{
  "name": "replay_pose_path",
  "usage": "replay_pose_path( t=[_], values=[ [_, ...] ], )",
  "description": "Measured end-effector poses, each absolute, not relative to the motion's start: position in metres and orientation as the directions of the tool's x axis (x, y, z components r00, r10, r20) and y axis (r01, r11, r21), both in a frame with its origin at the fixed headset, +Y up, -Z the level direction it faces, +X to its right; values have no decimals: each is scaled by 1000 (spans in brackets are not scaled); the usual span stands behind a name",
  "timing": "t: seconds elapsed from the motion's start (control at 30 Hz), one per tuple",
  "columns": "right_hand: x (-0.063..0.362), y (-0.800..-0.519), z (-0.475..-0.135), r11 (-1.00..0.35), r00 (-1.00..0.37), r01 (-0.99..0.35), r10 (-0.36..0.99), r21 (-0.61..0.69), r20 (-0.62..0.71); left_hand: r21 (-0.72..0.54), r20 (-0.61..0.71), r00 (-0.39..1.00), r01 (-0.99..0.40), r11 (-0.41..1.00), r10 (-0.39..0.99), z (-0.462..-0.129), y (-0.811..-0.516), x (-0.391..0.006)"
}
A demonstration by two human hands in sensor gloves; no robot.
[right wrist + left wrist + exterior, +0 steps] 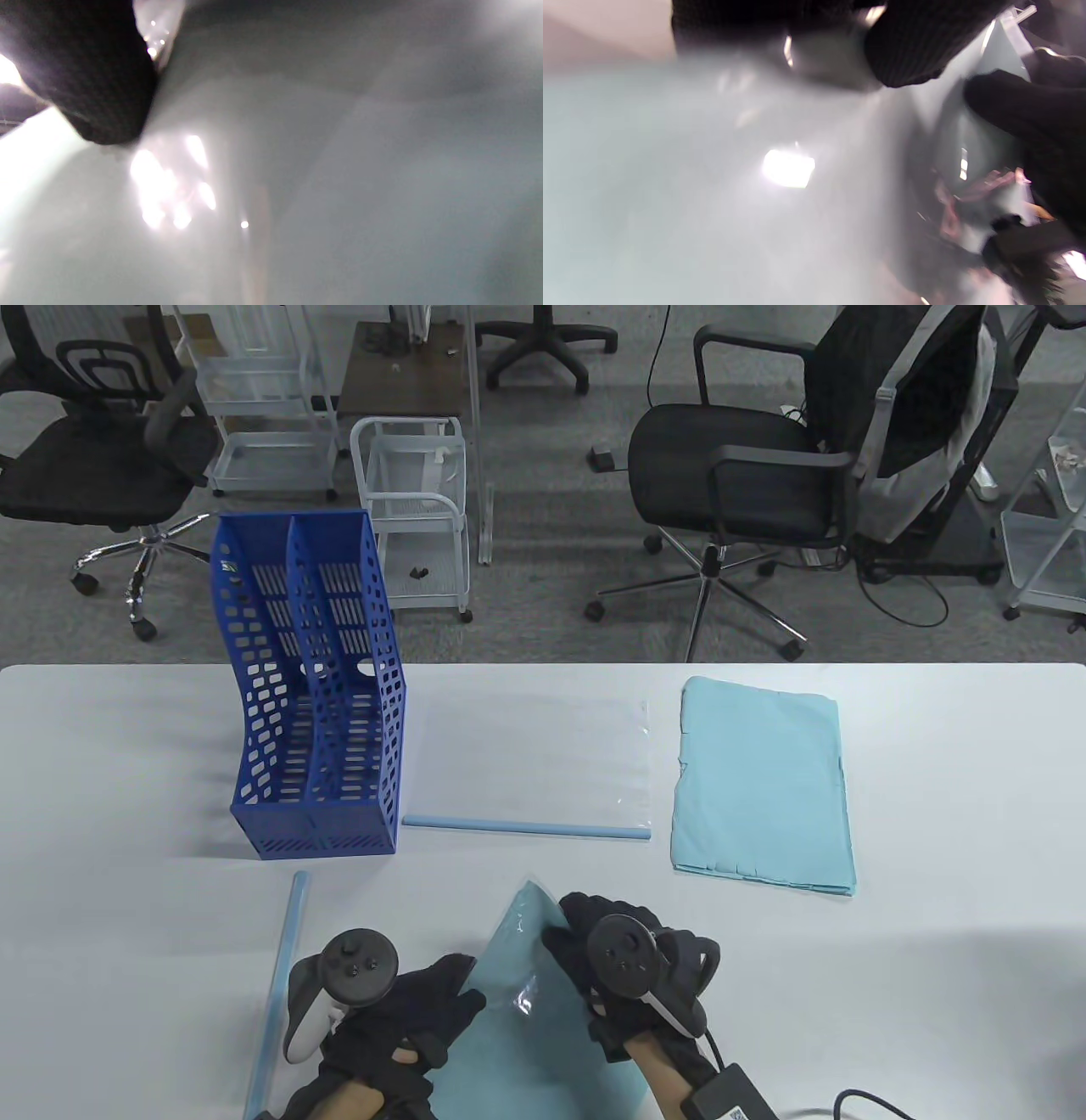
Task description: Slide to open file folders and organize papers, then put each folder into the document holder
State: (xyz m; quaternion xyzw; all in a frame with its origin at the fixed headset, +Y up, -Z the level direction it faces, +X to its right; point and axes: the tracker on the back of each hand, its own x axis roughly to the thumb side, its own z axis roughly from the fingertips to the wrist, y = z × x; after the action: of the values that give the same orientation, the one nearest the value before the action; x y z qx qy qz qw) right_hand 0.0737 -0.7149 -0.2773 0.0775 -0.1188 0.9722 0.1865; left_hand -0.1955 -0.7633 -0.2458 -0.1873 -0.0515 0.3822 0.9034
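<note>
Near the table's front edge I hold a clear folder (526, 984) with pale blue paper inside, tilted up off the table. My left hand (441, 1005) grips its left edge and my right hand (575, 931) grips its right edge near the top corner. A loose blue slide bar (284, 976) lies to the left of my left hand. The blue document holder (314, 712) stands upright at the back left, its slots showing no folders. Both wrist views are blurred: the folder (755, 169) fills the left one under a gloved finger (903, 46), and the folder (339, 190) fills the right one.
A second clear folder (526, 755) with its blue slide bar (526, 825) on lies flat in the middle. A stack of pale blue papers (764, 780) lies at the right. Office chairs and white trolleys stand beyond the table's far edge.
</note>
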Motion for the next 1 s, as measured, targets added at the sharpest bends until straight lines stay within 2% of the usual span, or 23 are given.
replay_pose_path(
  t=[0.17,0.27,0.33,0.4,0.5,0.6,0.8,1.0],
  values=[
    [74,-724,-282,-938,-948,-288,252,-191,193,-172,-131,781,-624,762,610,-248,-746,-229],
    [75,-729,-284,-951,-962,-237,200,-198,188,-59,-284,844,-490,870,455,-250,-733,-263],
    [75,-732,-284,-957,-965,-217,180,-193,193,-70,-413,848,-393,917,332,-252,-733,-285],
    [74,-734,-284,-963,-968,-189,150,-191,200,-153,-543,816,-330,932,200,-256,-741,-305],
    [73,-736,-283,-968,-970,-164,123,-190,210,-273,-628,772,-336,902,98,-262,-754,-318],
    [74,-737,-283,-969,-969,-159,118,-188,215,-265,-639,768,-270,926,42,-268,-757,-316],
    [72,-741,-283,-975,-967,-148,107,-168,232,-339,-596,795,-121,933,-113,-278,-759,-290],
    [70,-742,-283,-979,-953,-166,128,-118,273,-349,-528,843,-100,932,-107,-281,-761,-271]
  ],
)
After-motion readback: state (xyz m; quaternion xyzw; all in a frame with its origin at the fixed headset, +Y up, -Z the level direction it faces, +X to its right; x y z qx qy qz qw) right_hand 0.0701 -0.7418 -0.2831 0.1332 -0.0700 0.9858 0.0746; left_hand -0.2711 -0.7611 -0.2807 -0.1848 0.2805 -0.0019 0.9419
